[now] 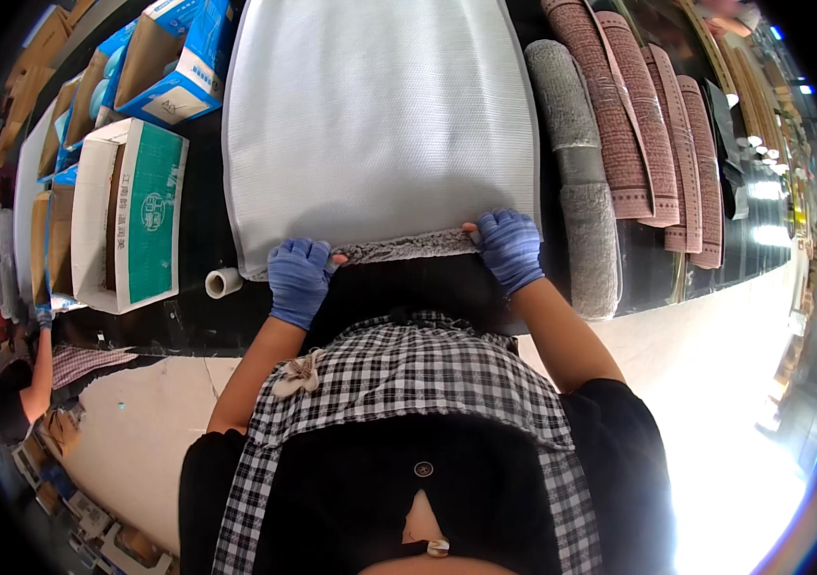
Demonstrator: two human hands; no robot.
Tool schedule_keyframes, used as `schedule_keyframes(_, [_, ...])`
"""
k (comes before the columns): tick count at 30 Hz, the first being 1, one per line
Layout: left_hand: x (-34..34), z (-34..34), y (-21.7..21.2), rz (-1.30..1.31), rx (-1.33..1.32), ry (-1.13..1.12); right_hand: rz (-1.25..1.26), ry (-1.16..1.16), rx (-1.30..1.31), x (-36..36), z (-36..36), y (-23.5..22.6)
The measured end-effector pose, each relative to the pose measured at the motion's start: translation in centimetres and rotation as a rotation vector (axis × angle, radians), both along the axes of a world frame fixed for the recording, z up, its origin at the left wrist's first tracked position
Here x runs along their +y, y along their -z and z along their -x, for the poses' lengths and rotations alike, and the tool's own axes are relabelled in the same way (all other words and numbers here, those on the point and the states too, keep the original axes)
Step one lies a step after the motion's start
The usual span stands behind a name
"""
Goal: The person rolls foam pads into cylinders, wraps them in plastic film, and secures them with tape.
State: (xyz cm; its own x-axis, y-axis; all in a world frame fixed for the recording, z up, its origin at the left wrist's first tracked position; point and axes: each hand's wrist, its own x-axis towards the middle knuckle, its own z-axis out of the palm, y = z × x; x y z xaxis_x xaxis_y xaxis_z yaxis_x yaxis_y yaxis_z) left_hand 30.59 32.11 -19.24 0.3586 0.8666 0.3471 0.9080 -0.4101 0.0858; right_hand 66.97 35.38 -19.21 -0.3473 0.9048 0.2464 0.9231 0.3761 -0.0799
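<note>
A long mat [380, 115] lies before me with its pale, ribbed backing facing up. Its near edge is turned over, so a strip of grey fluffy pile shows between my hands. My left hand [299, 278], in a blue fingerless glove, is closed on the left part of that folded edge. On the right part, my right hand [508, 251] grips the same fold in a matching glove. The thumbs point inward, toward each other. What the curled fingers press underneath is hidden.
A grey rolled mat [586, 230] and several pink rolled mats [634, 144] lie to the right. Left stand a green and white carton [154, 216] and blue boxes [178, 81]. A small cardboard tube [223, 283] lies near the table's front edge. Another person's arm [41, 369] shows at far left.
</note>
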Motion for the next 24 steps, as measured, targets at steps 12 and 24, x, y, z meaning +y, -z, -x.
schedule_keyframes(12, [0.7, 2.1, -0.6, 0.104, 0.040, -0.092, 0.019, 0.157, -0.002, 0.4, -0.3, 0.2])
schedule_keyframes(24, [2.9, 1.5, 0.0, 0.168, -0.115, -0.232, -0.025, 0.155, 0.155, 1.2, -0.6, 0.9])
